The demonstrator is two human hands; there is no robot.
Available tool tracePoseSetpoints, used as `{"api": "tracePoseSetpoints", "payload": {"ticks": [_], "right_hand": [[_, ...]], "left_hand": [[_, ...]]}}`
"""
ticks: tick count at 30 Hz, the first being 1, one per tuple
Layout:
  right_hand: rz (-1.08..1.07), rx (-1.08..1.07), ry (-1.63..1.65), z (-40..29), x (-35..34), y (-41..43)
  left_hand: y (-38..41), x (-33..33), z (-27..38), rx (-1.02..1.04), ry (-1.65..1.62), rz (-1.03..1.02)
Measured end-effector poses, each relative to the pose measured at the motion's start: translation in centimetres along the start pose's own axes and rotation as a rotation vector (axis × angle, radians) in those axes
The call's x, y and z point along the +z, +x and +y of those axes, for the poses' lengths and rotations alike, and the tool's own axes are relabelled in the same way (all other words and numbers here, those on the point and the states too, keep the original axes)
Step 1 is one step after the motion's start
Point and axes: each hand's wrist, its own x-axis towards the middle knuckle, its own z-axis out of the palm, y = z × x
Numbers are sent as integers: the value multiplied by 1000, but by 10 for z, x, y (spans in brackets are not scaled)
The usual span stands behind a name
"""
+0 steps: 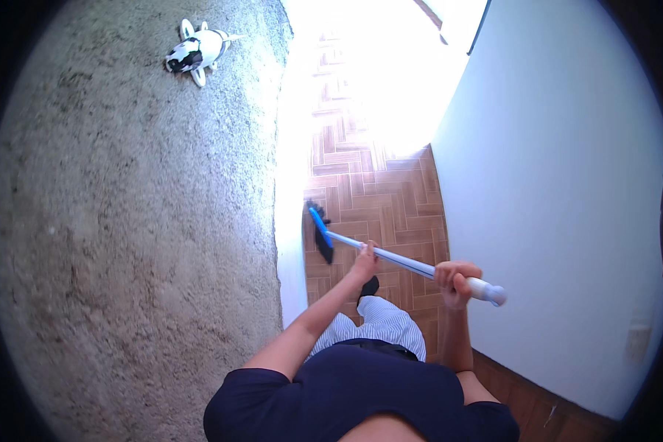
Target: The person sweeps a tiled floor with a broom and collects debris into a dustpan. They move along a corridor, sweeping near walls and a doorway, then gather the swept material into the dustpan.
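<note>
Both my hands are wrapped around the pale, striped handle of a broom, which slants across the floor in front of me. My left hand grips the handle lower down, nearer the head. Close to the rounded end cap, my right hand holds the upper part. The blue broom head with dark bristles rests on the brown herringbone floor, beside the white border strip. A dark clump lies against the far side of the head; what it is made of is unclear.
A white wall rises on the right. Left of the white strip spreads a rough grey surface, bearing a small black-and-white animal-shaped figure. Strong light washes out the far floor. My dark-clad foot stands below the broom.
</note>
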Motion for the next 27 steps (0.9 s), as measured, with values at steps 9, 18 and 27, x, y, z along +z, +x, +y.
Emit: {"api": "tracePoseSetpoints", "payload": {"ticks": [9,18,27], "right_hand": [[38,-171,-116,-45,-36,118],[242,42,-211,112,-7,100],[320,-168,-469,45,36,183]], "left_hand": [[135,-27,120,64,-16,-141],[185,-81,-62,29,101,-361],[231,-55,47,277,-238,-506]]}}
